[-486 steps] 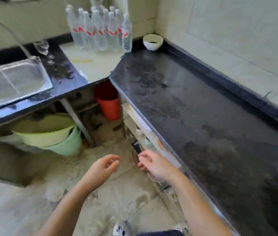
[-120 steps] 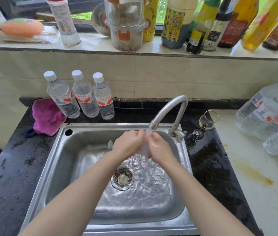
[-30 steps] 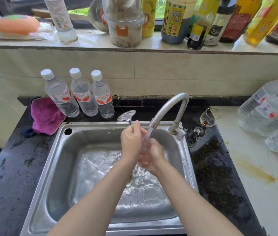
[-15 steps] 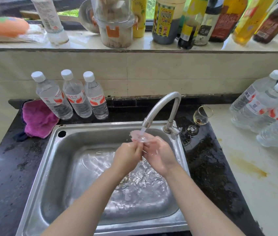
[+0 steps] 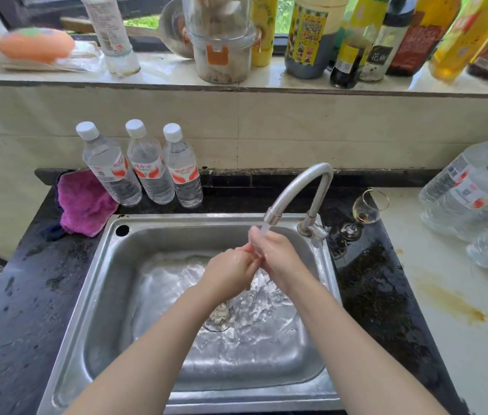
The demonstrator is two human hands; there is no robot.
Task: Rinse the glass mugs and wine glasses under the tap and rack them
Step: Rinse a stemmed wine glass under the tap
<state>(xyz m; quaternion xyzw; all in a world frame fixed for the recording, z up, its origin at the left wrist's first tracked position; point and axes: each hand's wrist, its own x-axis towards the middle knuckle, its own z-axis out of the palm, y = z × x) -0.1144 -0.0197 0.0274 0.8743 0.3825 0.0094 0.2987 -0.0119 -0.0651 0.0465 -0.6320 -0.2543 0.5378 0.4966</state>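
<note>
Both hands meet under the running tap point(image 5: 299, 187) over the steel sink point(image 5: 96, 295). My left hand point(image 5: 230, 272) and my right hand point(image 5: 280, 254) curl around a clear wine glass point(image 5: 254, 235). Only a small part of it shows above my fingers, right where the stream lands. A second wine glass point(image 5: 368, 208) with a brown trace in its bowl stands on the black counter to the right of the tap.
Three water bottles point(image 5: 147, 166) and a pink cloth point(image 5: 84, 202) sit behind the sink on the left. More water bottles point(image 5: 473, 199) lie on the pale counter at right. Sauce bottles and jars line the window sill point(image 5: 266, 82). Water pools in the basin.
The glass's foot, plainly visible under the spout half a second ago, is now mostly covered by my fingers. Both hands stay under the stream.
</note>
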